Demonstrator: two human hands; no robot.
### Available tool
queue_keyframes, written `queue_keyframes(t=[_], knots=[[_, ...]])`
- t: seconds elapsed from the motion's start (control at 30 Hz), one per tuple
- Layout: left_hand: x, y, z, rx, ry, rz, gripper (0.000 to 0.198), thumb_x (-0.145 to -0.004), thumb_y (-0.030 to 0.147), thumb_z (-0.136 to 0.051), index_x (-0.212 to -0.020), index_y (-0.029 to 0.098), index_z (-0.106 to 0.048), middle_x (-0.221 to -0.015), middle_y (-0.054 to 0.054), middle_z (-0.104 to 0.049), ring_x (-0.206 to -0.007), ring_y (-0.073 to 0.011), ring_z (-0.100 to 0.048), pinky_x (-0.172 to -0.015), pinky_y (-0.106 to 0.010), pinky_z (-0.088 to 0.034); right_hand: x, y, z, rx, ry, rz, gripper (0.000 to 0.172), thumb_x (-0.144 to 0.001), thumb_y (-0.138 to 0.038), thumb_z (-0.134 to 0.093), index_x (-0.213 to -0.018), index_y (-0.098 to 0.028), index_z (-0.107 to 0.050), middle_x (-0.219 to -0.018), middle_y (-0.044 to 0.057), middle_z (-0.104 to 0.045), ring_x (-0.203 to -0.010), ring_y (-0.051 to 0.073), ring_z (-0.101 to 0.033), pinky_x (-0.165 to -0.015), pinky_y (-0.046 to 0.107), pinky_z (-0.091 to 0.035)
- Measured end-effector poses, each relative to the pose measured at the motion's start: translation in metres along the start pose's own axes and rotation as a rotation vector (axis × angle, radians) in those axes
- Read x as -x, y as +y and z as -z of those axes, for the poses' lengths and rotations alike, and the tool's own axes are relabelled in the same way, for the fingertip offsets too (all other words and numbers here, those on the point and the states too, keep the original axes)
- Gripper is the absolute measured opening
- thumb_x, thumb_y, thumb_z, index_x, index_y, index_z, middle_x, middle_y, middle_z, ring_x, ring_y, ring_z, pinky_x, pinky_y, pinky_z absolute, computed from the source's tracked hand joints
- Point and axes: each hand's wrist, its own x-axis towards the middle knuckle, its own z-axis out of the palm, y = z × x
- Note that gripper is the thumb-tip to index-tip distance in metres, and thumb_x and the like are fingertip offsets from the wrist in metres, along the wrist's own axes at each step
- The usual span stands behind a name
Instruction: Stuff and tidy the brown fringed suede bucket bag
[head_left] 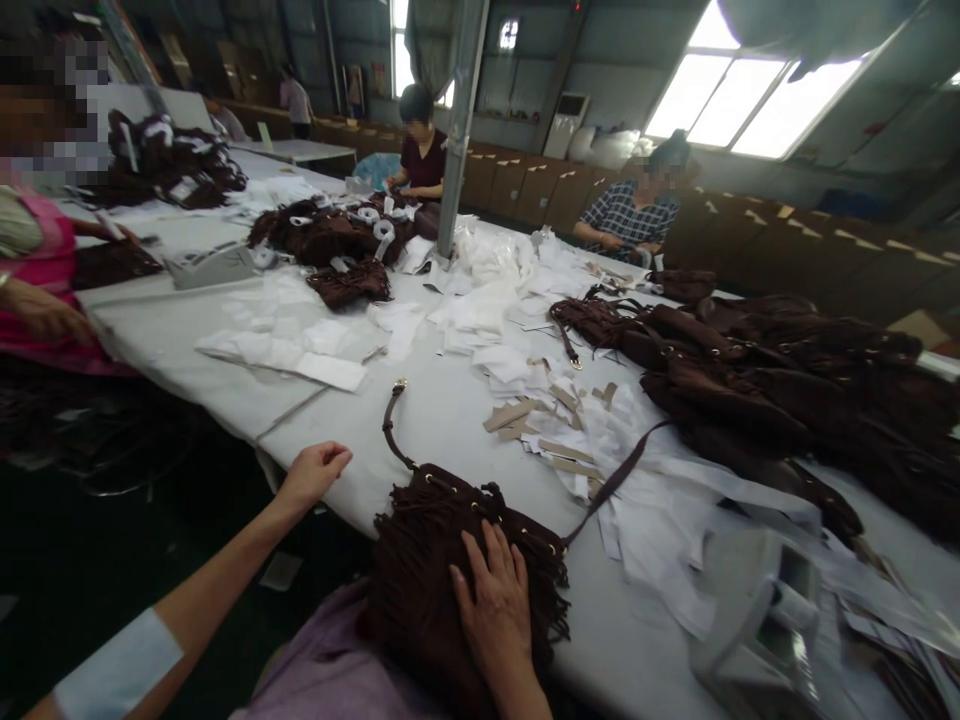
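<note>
A dark brown fringed handbag (427,560) lies at the table's near edge, partly over my lap. Eyelets and a drawn cord run along its top. One strap (389,415) with a gold buckle stretches to the upper left; a longer strap (619,475) reaches right toward the pile. My right hand (495,590) rests flat on the bag's front, fingers extended. Left of the bag, apart from it, my left hand (315,472) is raised near the table edge with fingertips pinched together. Whatever they may hold is too small to see.
Brown bags are heaped at right (772,370) and farther back (330,235). White paper (487,270) and cardboard strips (517,412) litter the table. A grey tape dispenser (750,610) stands near right; a metal post (459,130) rises mid-table. Several people work around the table.
</note>
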Motion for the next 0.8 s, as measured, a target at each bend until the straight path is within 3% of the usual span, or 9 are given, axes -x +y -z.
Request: queue_keyframes(t=[0.1, 0.17, 0.27, 0.33, 0.4, 0.5, 0.63, 0.8], knots=[[0.013, 0.0, 0.0, -0.005, 0.012, 0.039, 0.039, -0.077, 0.052, -0.055, -0.087, 0.015, -0.06, -0.063, 0.001, -0.059, -0.048, -0.0127, -0.047, -0.048, -0.025, -0.04, 0.0, 0.0, -0.002, -0.003, 0.001, -0.007, 0.042, -0.089, -0.036, -0.048, -0.13, -0.027, -0.049, -0.143, 0.008, -0.041, -0.129, 0.027, -0.039, -0.104, 0.046, -0.029], [0.023, 0.0, -0.017, -0.05, -0.026, 0.001, 0.044, -0.074, 0.052, -0.06, -0.098, 0.015, -0.058, -0.077, -0.002, -0.062, -0.052, -0.0134, -0.05, -0.052, -0.027, -0.042, 0.0, 0.0, -0.002, 0.002, 0.003, -0.009, 0.043, -0.088, -0.037, -0.049, -0.13, -0.026, -0.049, -0.143, 0.009, -0.041, -0.129, 0.027, -0.038, -0.104, 0.046, -0.028], [0.029, 0.001, -0.052, -0.161, -0.138, -0.196, 0.052, -0.065, 0.041, -0.071, -0.108, 0.018, -0.053, -0.093, -0.004, -0.062, -0.076, -0.0197, -0.058, -0.07, -0.031, -0.045, 0.0, 0.0, -0.002, 0.02, 0.009, 0.002, 0.043, -0.088, -0.037, -0.049, -0.13, -0.025, -0.049, -0.142, 0.009, -0.042, -0.129, 0.027, -0.038, -0.104, 0.046, -0.028], [0.024, 0.001, -0.068, -0.152, -0.178, -0.245, 0.035, -0.07, 0.035, -0.066, -0.099, 0.019, -0.055, -0.088, -0.003, -0.063, -0.081, -0.0206, -0.057, -0.075, -0.031, -0.043, 0.0, 0.0, -0.002, 0.033, 0.019, 0.014, 0.043, -0.089, -0.037, -0.048, -0.13, -0.025, -0.049, -0.142, 0.009, -0.043, -0.129, 0.027, -0.039, -0.103, 0.045, -0.03], [0.015, -0.002, -0.072, -0.04, -0.218, -0.175, 0.016, -0.075, 0.033, -0.06, -0.082, 0.019, -0.057, -0.076, -0.001, -0.061, -0.074, -0.0185, -0.055, -0.071, -0.029, -0.041, 0.0, 0.0, -0.002, 0.046, 0.031, 0.023, 0.043, -0.089, -0.038, -0.047, -0.13, -0.026, -0.049, -0.141, 0.009, -0.043, -0.128, 0.027, -0.039, -0.101, 0.045, -0.032], [0.002, -0.01, -0.06, 0.13, -0.32, -0.073, 0.019, -0.073, 0.033, -0.062, -0.065, 0.016, -0.059, -0.062, 0.002, -0.057, -0.062, -0.0142, -0.051, -0.061, -0.024, -0.038, 0.0, 0.001, -0.004, 0.064, 0.048, 0.027, 0.043, -0.089, -0.04, -0.048, -0.13, -0.027, -0.049, -0.141, 0.008, -0.044, -0.128, 0.027, -0.04, -0.101, 0.045, -0.033], [-0.004, -0.021, -0.045, 0.286, -0.348, 0.048, 0.02, -0.07, 0.033, -0.067, -0.067, 0.014, -0.062, -0.056, 0.002, -0.055, -0.051, -0.0097, -0.046, -0.047, -0.02, -0.031, 0.0, 0.002, -0.006, 0.074, 0.075, 0.034, 0.044, -0.089, -0.04, -0.047, -0.13, -0.026, -0.048, -0.14, 0.009, -0.045, -0.127, 0.027, -0.041, -0.1, 0.046, -0.033], [-0.001, -0.029, -0.056, 0.601, -0.318, 0.248, 0.033, -0.07, 0.043, -0.07, -0.066, 0.014, -0.055, -0.048, 0.006, -0.041, -0.037, -0.0036, -0.027, -0.034, -0.017, -0.014, 0.0, 0.003, -0.005, 0.064, 0.068, 0.041, 0.044, -0.089, -0.04, -0.048, -0.131, -0.027, -0.047, -0.14, 0.008, -0.045, -0.126, 0.027, -0.042, -0.099, 0.045, -0.034]])
